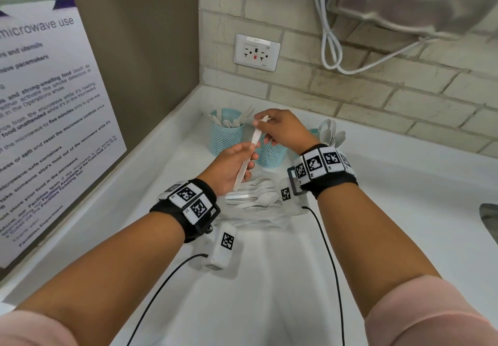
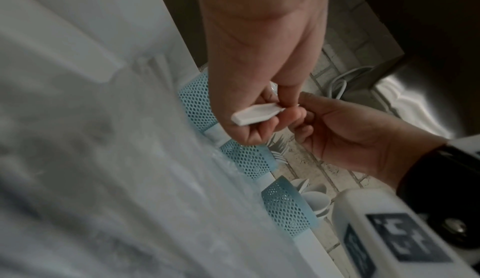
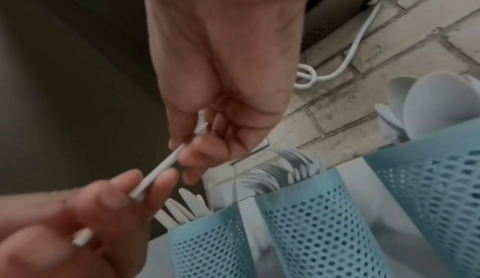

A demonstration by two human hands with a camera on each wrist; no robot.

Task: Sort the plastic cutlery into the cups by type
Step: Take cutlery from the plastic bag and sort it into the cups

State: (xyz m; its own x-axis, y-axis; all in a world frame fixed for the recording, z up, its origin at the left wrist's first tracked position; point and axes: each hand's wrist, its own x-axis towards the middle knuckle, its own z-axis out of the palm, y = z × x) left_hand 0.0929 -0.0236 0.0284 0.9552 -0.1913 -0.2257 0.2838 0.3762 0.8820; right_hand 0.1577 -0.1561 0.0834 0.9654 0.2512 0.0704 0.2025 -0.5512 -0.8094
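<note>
Head view: my left hand [image 1: 234, 162] and right hand [image 1: 281, 129] both pinch what is probably a plastic knife [image 1: 249, 152], at 5 o'clock from the knife cup [image 1: 227, 133]; light, slick, bendy, so I'd grip mid-handle

White counter [image 1: 377, 210] with three blue mesh cups [image 1: 227, 135] and loose plastic cutlery pile [image 1: 256, 194].
</note>
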